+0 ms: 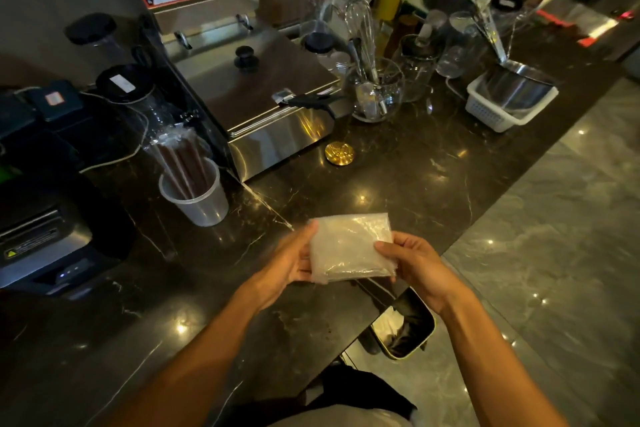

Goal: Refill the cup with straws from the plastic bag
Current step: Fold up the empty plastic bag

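The plastic bag [351,248] is folded flat into a small, cloudy, translucent packet, creased and glinting along its lower edge. It is held in the air above the near edge of the dark marble counter [398,166]. The left hand [289,262] grips its left side, thumb on top and fingers curled beneath; the right hand [414,265] pinches its right side, thumb pressed on the front. The clear plastic cup [195,198] stands on the counter to the left, just beside the steel fryer [256,87], with dark wrapped straws [181,159] standing in it and leaning toward the back left.

Whether anything lies inside the folded bag cannot be made out. The fingers under the bag are hidden. The straws' clear wrapping blurs their number. A black printer [38,239] at the left is cut off by the frame, and the glassware [377,94] at the back is a jumble of reflections.

Bare counter lies between the cup and the hands. The counter's edge runs diagonally to the right of the hands, with grey tiled floor [554,236] beyond and an open bin [403,326] just under that edge.
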Motion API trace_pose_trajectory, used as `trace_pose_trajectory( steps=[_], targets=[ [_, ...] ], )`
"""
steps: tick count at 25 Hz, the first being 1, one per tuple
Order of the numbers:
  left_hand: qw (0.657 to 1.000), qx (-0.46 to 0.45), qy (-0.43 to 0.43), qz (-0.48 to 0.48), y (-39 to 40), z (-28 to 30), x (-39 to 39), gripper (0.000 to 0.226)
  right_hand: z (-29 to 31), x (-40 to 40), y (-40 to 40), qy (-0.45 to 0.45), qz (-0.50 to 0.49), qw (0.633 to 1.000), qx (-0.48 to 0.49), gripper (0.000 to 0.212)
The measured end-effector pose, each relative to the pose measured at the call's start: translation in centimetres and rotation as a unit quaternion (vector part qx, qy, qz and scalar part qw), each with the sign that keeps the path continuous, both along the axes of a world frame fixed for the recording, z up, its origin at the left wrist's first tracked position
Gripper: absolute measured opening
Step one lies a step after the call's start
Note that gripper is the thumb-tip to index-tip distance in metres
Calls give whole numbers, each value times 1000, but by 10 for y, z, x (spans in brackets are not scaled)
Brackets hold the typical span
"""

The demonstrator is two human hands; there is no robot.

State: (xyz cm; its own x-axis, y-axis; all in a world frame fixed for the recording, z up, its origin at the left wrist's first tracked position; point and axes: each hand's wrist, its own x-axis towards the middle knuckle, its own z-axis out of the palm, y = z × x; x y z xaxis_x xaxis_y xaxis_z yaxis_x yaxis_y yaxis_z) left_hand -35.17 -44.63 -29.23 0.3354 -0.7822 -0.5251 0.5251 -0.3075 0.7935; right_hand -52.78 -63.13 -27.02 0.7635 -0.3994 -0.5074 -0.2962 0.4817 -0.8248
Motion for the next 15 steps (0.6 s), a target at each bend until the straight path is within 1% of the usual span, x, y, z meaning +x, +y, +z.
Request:
trace_pose_trajectory(
  steps=[3,6,7,10,12,14,15],
  targets=[
    [999,23,-35,-30,-19,0,-14,48,-2,-22,-7,27,-39,999,-23,22],
    [997,25,-61,-48,-33,-6,-23,41,-6,-45,-10,73,-38,995,-60,30],
    [996,17,-66,-54,-36,-8,-26,40,-9,-54,-10,84,-42,994,-59,32],
    [995,-9,-70,-74,-42,-8,-39,38,-10,-80,-5,88,-41,995,-5,35],
    [993,-14,-80,-83,-46,-7,-49,36,-10,-93,2,78,-63,995,2,25],
    [991,-10,-102,-88,-52,-9,-62,32,-13,-104,10,83,-120,989,-26,8],
    [989,-9,-117,-89,-55,-9,-71,30,-16,-109,12,87,-152,984,-46,11]
  ],
)
